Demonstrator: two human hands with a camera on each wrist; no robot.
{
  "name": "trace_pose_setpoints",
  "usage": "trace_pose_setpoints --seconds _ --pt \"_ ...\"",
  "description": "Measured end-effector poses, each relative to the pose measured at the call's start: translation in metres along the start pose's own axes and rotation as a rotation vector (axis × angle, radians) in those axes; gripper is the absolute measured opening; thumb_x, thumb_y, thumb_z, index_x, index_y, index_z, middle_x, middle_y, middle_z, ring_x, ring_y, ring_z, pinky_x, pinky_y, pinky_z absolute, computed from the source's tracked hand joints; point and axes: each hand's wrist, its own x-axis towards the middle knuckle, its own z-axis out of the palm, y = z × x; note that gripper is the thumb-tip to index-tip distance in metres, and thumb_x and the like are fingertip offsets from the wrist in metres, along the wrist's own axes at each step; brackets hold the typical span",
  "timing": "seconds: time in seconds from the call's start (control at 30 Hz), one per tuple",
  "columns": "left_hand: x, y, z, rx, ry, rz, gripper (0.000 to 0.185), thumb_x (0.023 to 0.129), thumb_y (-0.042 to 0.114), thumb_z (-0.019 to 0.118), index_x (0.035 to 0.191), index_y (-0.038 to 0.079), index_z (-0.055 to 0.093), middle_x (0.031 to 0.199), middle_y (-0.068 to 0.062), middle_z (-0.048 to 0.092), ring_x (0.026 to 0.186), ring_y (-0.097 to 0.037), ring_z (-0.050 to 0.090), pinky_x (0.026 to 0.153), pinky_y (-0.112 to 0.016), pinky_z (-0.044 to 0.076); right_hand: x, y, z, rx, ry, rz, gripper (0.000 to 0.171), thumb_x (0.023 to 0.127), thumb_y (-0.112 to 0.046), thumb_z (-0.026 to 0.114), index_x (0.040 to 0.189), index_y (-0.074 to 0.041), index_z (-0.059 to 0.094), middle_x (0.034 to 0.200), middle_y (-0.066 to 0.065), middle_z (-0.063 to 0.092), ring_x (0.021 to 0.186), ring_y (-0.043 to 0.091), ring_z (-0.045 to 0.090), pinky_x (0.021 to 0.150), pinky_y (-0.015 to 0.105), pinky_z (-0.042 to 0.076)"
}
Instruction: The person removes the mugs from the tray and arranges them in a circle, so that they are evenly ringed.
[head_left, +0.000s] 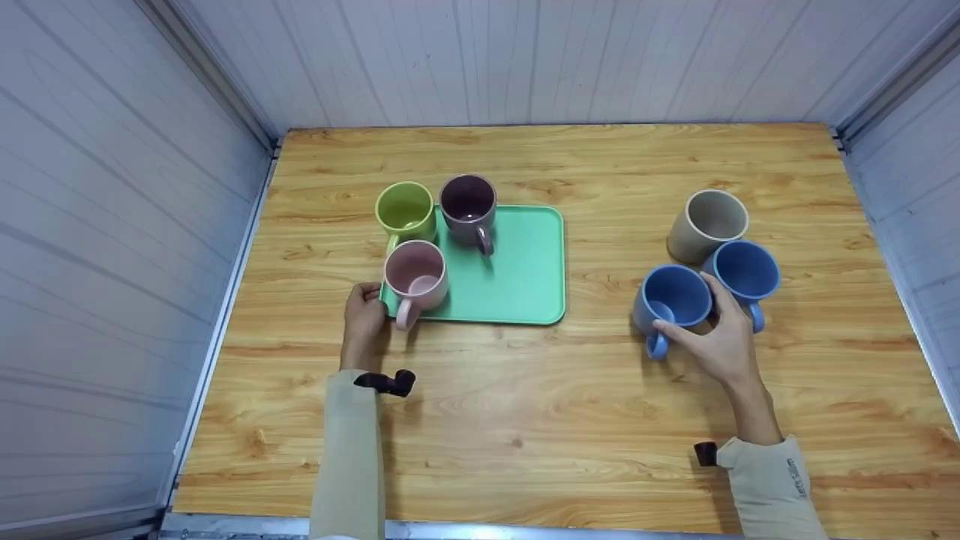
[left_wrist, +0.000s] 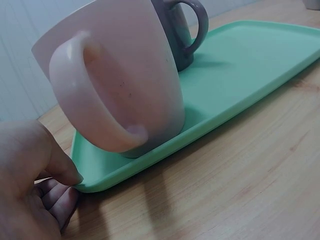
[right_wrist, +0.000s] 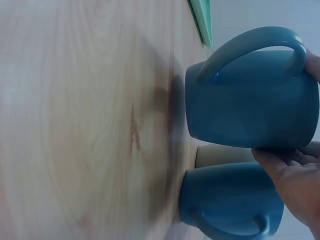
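Observation:
My left hand (head_left: 365, 316) pinches the near left corner of a green tray (head_left: 517, 289), thumb over the rim and fingers beneath. A pink mug (head_left: 416, 281) stands on the tray right beside that hand, its handle facing me. Behind it are a yellow-green mug (head_left: 406, 210) at the tray's left edge and a dark purple mug (head_left: 469, 210). On the right, my right hand (head_left: 724, 337) grips a blue mug (head_left: 667, 304) near its rim, between thumb and fingers. In the right wrist view this blue mug (right_wrist: 250, 100) hangs a little above the table, upright, over its shadow.
A second blue mug (head_left: 746, 274) stands just right of the held one, with a beige mug (head_left: 705, 225) behind them. The wooden table (head_left: 517, 420) is bounded by pale panel walls (head_left: 480, 60) at the back and both sides.

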Motion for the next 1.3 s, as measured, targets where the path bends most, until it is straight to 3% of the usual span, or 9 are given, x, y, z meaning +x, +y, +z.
trace_pose_setpoints --seconds 0.1,0.3,0.57,0.73,1.3 --pt "0.0 0.001 -0.002 0.083 0.003 0.018 0.038 0.085 -0.01 0.035 0.122 -0.008 0.045 0.114 -0.015 0.048 0.105 -0.022 0.045 0.087 -0.025 0.041 -0.004 -0.008 -0.002 0.019 0.005 0.012 0.087 0.064 -0.006 0.086 0.14 -0.003 0.043 0.137 0.014 0.051 0.121 0.028 0.05 0.093 0.01 0.04" --pt "0.0 0.002 -0.002 0.119 0.004 0.019 0.039 0.085 -0.01 0.035 0.123 -0.008 0.045 0.115 -0.015 0.047 0.106 -0.022 0.044 0.089 -0.026 0.041 -0.012 -0.023 -0.009 0.056 0.013 0.071 0.087 0.067 -0.004 0.084 0.142 -0.004 0.041 0.138 0.019 0.047 0.124 0.033 0.047 0.094 0.011 0.04" --pt "0.001 0.002 -0.003 0.121 0.0 0.01 0.041 0.085 -0.01 0.034 0.124 -0.007 0.045 0.116 -0.015 0.046 0.106 -0.022 0.044 0.09 -0.026 0.041 -0.018 0.006 -0.012 0.06 0.036 0.184 0.093 0.068 -0.005 0.084 0.147 -0.007 0.035 0.143 0.013 0.043 0.127 0.027 0.045 0.089 0.008 0.041" --pt "0.001 0.001 -0.003 0.109 0.001 0.01 0.04 0.085 -0.011 0.033 0.123 -0.008 0.045 0.115 -0.015 0.046 0.106 -0.022 0.044 0.09 -0.026 0.041 -0.02 0.017 -0.011 0.076 0.068 0.182 0.094 0.067 -0.007 0.085 0.147 -0.011 0.036 0.142 0.01 0.045 0.125 0.024 0.047 0.088 0.007 0.041" --pt "0.0 0.001 -0.002 0.134 0.01 0.025 0.041 0.083 -0.011 0.033 0.122 -0.009 0.046 0.119 -0.019 0.049 0.109 -0.025 0.047 0.096 -0.03 0.041 -0.02 0.018 -0.003 0.057 0.127 0.17 0.091 0.066 -0.011 0.086 0.145 -0.013 0.04 0.137 0.01 0.049 0.12 0.022 0.051 0.087 0.009 0.043"
